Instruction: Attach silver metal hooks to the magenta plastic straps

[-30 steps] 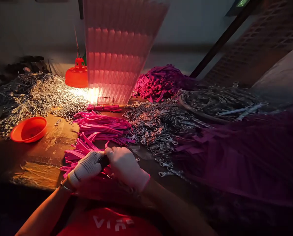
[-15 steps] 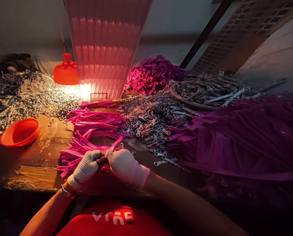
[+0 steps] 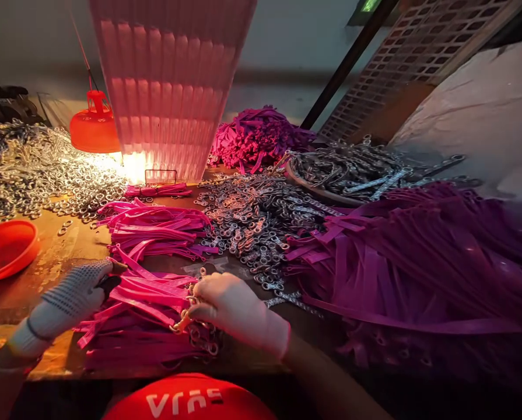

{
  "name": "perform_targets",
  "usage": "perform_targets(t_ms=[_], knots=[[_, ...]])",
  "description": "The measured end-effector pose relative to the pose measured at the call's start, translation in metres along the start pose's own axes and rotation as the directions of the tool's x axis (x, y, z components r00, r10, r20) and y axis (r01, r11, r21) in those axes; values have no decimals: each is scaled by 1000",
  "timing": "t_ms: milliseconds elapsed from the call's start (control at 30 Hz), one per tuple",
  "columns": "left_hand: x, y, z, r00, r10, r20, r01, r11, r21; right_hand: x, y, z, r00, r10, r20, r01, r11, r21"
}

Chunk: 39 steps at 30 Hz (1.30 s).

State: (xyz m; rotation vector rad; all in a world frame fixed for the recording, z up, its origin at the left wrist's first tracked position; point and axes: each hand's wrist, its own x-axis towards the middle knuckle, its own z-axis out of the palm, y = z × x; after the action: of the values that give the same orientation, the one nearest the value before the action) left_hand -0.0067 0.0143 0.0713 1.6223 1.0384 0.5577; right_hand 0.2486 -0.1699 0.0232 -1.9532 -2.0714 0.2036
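Pink straps (image 3: pixel 153 289) lay crosswise nr the table's (image 3: pixel 74 248) front edge, btwn gloved L hand (image 3: pixel 74 294), fingers bunched, & R hand (image 3: pixel 238 312), curled nearest their metal clips (image 3: pixel 182 322); whether either gripped anything, unclear.

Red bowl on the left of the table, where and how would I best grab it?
Probably by the right rim of the red bowl, coming from the right with the left hand, thumb inside, fingers outside. It sits mouth up, its side widens toward the rim, and that part is nearest the hand.
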Motion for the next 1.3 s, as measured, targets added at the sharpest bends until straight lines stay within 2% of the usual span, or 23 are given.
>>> perform_targets(t_ms=[67, 133, 167, 233, 333, 400, 467, 567, 600, 667, 733, 800, 900, 967, 1033, 1100, 1200, 1300], knots=[[-2, -16, 11, 995, -77, 58, 80, 995, -61, 12, 32, 2, 998, 64, -25, -65, 998, -11], [-3, -28, 28, 976, -188, 112, 214, 928, -304, 32, 67, 7, 982, 191, -9, -190, 969, -160], [-3, -31, 37, 959, -237, 153, 281, 854, -438, 43, 83, 11, 974, 223, 29, -209, 948, -240], [0, -35, 56, 919, -300, 257, 395, 669, -629, 63, 108, 22, 973, 209, 93, -174, 939, -298], [9, -36, 79, 881, -308, 360, 470, 473, -745, 76, 127, 37, 977, 165, 134, -117, 945, -307], [14, -37, 91, 876, -295, 382, 478, 424, -769, 75, 132, 43, 976, 171, 133, -121, 941, -316], [15, -38, 99, 879, -276, 388, 475, 438, -764, 68, 132, 45, 974, 202, 107, -158, 933, -325], [12, -39, 108, 909, -221, 353, 415, 544, -729, 54, 121, 40, 965, 262, -1, -251, 922, -295], [11, -39, 110, 924, -191, 331, 378, 585, -717, 49, 112, 38, 961, 269, -60, -276, 941, -194], [7, -40, 115, 949, -130, 286, 299, 651, -698, 41, 85, 33, 952, 269, -146, -244, 955, 167], [4, -39, 119, 963, -80, 259, 240, 696, -676, 37, 51, 29, 951, 268, -154, -143, 823, 549], [1, -38, 123, 968, -46, 249, 202, 731, -651, 38, 17, 27, 958, 269, -100, -111, 669, 734], [-5, -34, 125, 971, 1, 237, 150, 772, -618, 45, -17, 28, 961, 278, 5, -144, 483, 864], [-9, -31, 123, 975, 14, 221, 128, 780, -612, 49, -26, 27, 952, 294, 83, -193, 368, 910], [-12, -29, 119, 976, 20, 215, 124, 764, -633, 51, -29, 25, 941, 311, 131, -229, 304, 925], [-15, -28, 114, 969, 45, 244, 133, 737, -663, 51, -29, 20, 935, 334, 118, -234, 334, 913], [-18, -31, 109, 953, 47, 301, 176, 722, -669, 50, -28, 14, 922, 386, 25, -213, 454, 865], [-19, -41, 110, 951, 3, 311, 213, 722, -659, 46, -31, 15, 937, 348, -29, -182, 559, 809]])
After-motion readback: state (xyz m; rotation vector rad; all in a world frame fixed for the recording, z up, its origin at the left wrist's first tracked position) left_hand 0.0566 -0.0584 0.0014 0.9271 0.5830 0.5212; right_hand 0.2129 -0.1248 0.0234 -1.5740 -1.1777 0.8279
